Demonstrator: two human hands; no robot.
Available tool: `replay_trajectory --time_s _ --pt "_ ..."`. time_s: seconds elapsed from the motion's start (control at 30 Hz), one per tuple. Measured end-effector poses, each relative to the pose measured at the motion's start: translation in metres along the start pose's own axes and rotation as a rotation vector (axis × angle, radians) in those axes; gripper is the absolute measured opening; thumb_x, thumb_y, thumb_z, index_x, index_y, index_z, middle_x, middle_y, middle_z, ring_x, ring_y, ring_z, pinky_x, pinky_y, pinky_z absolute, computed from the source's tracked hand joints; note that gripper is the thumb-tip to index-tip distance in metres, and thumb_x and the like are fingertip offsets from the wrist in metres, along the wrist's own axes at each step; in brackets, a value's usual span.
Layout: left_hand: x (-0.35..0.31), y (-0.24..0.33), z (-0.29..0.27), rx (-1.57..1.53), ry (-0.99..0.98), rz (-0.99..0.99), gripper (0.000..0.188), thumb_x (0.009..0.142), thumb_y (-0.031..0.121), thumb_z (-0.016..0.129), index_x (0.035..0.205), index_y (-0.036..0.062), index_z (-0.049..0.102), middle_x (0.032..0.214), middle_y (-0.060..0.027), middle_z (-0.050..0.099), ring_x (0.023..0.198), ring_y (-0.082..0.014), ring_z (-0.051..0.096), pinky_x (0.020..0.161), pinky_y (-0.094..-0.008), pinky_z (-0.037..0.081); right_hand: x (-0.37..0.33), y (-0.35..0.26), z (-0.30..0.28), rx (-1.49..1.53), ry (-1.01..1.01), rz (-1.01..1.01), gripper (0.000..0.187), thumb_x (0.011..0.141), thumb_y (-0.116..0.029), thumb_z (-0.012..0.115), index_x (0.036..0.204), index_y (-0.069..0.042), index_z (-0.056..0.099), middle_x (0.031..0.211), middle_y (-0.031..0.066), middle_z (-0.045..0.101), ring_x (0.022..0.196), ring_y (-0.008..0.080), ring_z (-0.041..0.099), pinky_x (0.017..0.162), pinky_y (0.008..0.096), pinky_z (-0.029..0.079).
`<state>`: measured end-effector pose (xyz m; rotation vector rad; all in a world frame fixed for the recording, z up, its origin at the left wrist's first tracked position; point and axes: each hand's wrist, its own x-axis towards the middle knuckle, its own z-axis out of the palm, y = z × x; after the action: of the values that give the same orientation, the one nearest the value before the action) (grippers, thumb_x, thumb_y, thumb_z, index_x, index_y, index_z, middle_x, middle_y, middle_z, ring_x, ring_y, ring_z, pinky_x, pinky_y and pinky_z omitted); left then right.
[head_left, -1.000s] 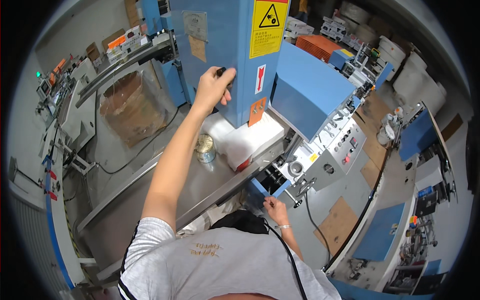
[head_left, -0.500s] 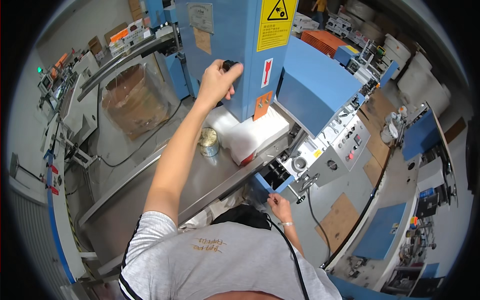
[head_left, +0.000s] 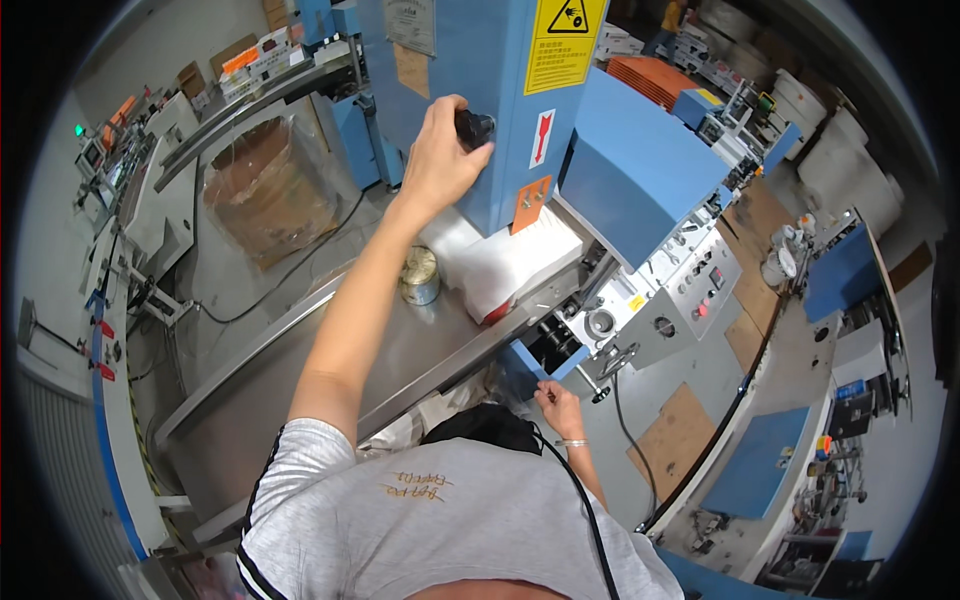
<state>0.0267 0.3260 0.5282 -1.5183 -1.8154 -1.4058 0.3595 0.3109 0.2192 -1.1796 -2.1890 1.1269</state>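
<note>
Grey-sleeved and low in the frame, the person's right hand point(head_left: 560, 408) rests its fingers on a blue box point(head_left: 530, 362) under the steel table point(head_left: 300, 400) edge. Higher, at upper centre, the left hand point(head_left: 438, 160) is clenched round a black knob point(head_left: 474, 127) on the blue machine point(head_left: 480, 90), above a white sheet stack point(head_left: 505, 265) and a tin can point(head_left: 420, 277).

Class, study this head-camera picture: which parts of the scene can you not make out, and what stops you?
- Black knob: mostly covered by the left hand.
- Right hand fingertips: hidden under the blue machine's edge.
- White stack: its rear is hidden by the machine column.
- Control panel buttons: too small to tell apart.
</note>
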Motion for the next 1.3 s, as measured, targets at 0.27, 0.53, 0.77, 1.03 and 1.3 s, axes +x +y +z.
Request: replay_trajectory --time_s 0.27,0.53,0.77,1.03,1.3 --pt "0.000 -0.003 -0.005 -0.752 -0.187 -0.766 0.055 0.092 0.041 0.050 0.106 -0.0113 0.046 0.086 -0.0182 0.059 0.056 -0.0166 0.062 0.045 -0.0239 0.051 0.006 -0.003 0.005 0.008 0.007 -0.033 0.022 0.079 -0.019 0.065 0.097 -0.006 0.065 0.084 0.0130 0.067 0.075 0.0271 0.066 0.069 0.0345 0.051" --pt "0.000 0.015 -0.004 -0.862 -0.054 -0.677 0.048 0.081 0.017 0.067 0.111 -0.0115 0.042 0.088 -0.0158 0.059 0.063 -0.0171 0.063 0.056 -0.0233 0.054 0.003 -0.019 0.006 0.005 -0.043 -0.021 0.023 0.080 -0.018 0.065 0.099 -0.006 0.065 0.083 0.0129 0.067 0.075 0.0264 0.066 0.069 0.0337 0.051" --pt "-0.029 0.017 -0.046 -0.534 -0.124 -0.593 0.046 0.080 0.017 0.065 0.114 -0.0085 0.046 0.091 -0.0121 0.060 0.059 -0.0137 0.062 0.053 -0.0221 0.049 0.008 -0.068 -0.014 0.166 -0.002 -0.074 0.021 0.083 -0.015 0.064 0.101 -0.004 0.064 0.077 0.0087 0.066 0.066 0.0116 0.060 0.064 0.0258 0.049" --pt "-0.131 0.060 -0.011 -0.646 -0.273 -0.565 0.046 0.082 0.012 0.064 0.119 0.0023 0.041 0.094 -0.0092 0.057 0.061 -0.0132 0.060 0.052 -0.0276 0.049 0.033 -0.165 -0.045 0.983 -0.235 -0.047 0.035 0.096 -0.024 0.049 0.125 -0.005 0.049 0.109 0.0081 0.060 0.088 0.0115 0.059 0.073 0.0261 0.050" --pt "-0.156 0.084 -0.005 -0.347 -0.411 -0.084 0.061 0.072 0.010 0.064 0.127 0.0021 0.039 0.115 -0.0178 0.051 0.087 -0.0309 0.060 0.072 -0.0348 0.050 0.038 -0.194 -0.044 1.310 -0.336 0.032 0.036 0.099 -0.028 0.039 0.124 -0.002 0.044 0.106 0.0079 0.058 0.095 0.0143 0.059 0.082 0.0272 0.050"
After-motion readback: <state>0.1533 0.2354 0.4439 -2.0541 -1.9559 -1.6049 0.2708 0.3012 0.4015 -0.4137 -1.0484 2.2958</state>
